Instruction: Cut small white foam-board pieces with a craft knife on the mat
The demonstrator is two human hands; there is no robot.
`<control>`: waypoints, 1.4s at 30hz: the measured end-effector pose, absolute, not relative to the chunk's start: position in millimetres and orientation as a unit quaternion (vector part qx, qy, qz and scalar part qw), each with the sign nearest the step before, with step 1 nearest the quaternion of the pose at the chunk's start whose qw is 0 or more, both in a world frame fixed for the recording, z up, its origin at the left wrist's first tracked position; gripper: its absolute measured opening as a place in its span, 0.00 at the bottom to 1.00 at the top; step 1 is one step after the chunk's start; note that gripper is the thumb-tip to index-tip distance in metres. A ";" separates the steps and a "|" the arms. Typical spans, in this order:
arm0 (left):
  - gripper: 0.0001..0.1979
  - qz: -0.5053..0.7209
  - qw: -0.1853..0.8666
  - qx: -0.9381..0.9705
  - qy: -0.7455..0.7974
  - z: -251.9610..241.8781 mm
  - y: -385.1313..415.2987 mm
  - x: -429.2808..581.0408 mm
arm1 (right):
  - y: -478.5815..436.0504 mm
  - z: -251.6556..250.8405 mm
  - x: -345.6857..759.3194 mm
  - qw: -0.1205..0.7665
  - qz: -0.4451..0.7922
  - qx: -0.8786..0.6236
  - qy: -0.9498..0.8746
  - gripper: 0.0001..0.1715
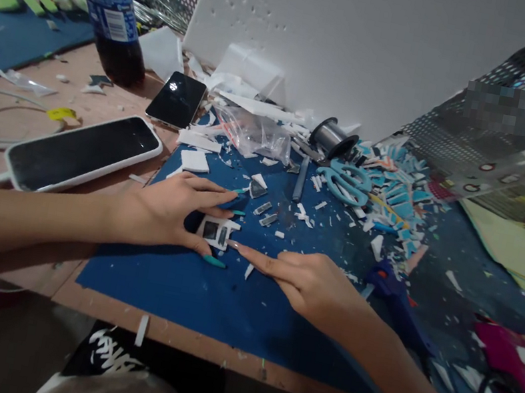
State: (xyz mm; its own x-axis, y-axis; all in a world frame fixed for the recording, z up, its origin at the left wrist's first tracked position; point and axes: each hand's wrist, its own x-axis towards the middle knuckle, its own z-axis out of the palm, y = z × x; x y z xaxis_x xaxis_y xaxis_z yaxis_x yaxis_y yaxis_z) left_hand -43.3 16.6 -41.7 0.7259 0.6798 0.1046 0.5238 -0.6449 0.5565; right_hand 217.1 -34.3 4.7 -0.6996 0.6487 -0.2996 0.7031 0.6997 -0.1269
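Observation:
A small white piece with dark rectangular patches (217, 232) lies flat on the blue mat (205, 288). Around its left side, my left hand (169, 207) rests with thumb and fingers spread, the thumb below the piece and the fingertips above it. The index finger of my right hand (303, 278) reaches the piece's right edge; its other fingers are curled in, and nothing shows in its grasp. Just above and to the right lie two small dark grey strips (265, 213) and a dark scrap with white edges (257, 188).
Phones (84, 155) and a soda bottle (115, 21) stand or lie left. Behind the hands are a wire spool (333, 138), blue scissors (345, 182) and many foam scraps. Glue guns, one blue (399, 302) and one magenta (510, 362), lie right.

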 end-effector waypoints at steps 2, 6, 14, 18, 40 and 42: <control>0.43 0.155 0.252 0.894 0.336 -42.1 16.6 -43.4 | -34.2 4.1 216.8 0.118 -0.120 0.371 0.913 0.35; 0.43 0.153 0.242 0.896 0.340 -44.2 16.8 -43.9 | -33.8 2.5 214.9 0.114 -0.123 0.370 0.914 0.35; 0.43 0.167 0.237 0.899 0.330 -46.7 17.6 -45.0 | -33.1 3.7 213.6 0.100 -0.114 0.366 0.918 0.36; 0.43 0.175 0.237 0.898 0.327 -47.6 16.9 -44.6 | -32.5 7.3 211.3 0.107 -0.119 0.370 0.915 0.35; 0.42 0.177 0.225 0.897 0.336 -48.1 16.7 -42.9 | -33.2 8.5 201.5 0.154 -0.018 0.352 0.923 0.39; 0.42 0.179 0.228 0.898 0.333 -48.0 16.5 -42.6 | -32.6 7.1 201.2 0.151 -0.021 0.349 0.925 0.38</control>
